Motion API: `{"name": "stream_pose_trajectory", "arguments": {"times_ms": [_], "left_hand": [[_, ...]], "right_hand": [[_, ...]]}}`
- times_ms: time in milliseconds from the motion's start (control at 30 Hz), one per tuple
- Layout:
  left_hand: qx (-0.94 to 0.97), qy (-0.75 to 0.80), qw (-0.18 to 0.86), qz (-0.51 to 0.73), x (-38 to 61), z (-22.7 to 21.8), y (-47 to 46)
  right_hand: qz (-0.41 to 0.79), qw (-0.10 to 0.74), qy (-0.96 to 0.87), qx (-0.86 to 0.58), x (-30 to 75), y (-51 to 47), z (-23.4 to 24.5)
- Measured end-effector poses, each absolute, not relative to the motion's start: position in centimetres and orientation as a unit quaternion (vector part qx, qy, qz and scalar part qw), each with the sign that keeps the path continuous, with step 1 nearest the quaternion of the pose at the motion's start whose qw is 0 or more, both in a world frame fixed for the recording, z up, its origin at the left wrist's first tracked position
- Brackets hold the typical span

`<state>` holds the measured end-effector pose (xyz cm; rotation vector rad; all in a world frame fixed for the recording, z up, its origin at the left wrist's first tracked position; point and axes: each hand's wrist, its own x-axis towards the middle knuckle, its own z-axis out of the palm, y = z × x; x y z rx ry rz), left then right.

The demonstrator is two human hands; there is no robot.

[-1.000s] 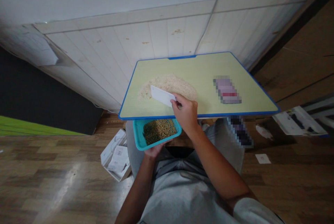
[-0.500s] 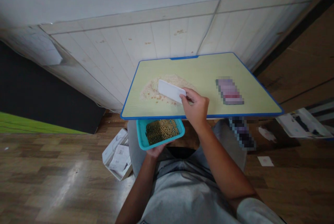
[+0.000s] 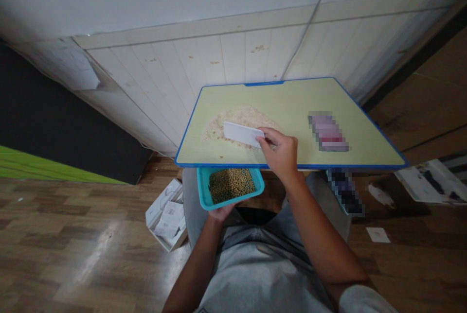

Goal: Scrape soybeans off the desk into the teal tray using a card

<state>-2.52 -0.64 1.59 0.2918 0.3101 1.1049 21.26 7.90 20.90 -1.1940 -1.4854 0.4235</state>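
My right hand (image 3: 282,152) pinches one end of a flat white scraper (image 3: 242,134) between thumb and fingers. The scraper is tilted over a spread of pale grains (image 3: 248,113) on the light green tabletop (image 3: 292,101), with some yellowish beans among them. One small bean clump lies near the front edge. My left hand (image 3: 221,212) supports a turquoise plastic container (image 3: 233,202) from below, its fingers mostly hidden. The container sits just under the table's front edge, and round yellowish beans (image 3: 239,182) fill its bottom.
A blurred-out, phone-shaped thing (image 3: 328,131) lies on the right of the table. Another blurred thing (image 3: 345,191) rests by my right leg. An open white box (image 3: 168,216) with papers stands on the floor at left. The wall (image 3: 164,65) rises behind the table.
My right hand has drawn the scraper slightly towards the front edge. Fewer beans show on the tabletop in front of it. The whole view has shifted a little.
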Motion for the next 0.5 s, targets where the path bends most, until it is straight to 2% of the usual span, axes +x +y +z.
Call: {"name": "stream_pose_trajectory", "arguments": {"times_ms": [500], "left_hand": [[0.051, 0.185, 0.821, 0.538, -2.2, 2.7, -0.7]], "right_hand": [[0.165, 0.528, -0.653, -0.517, 19.9, 7.9, 21.3]]}}
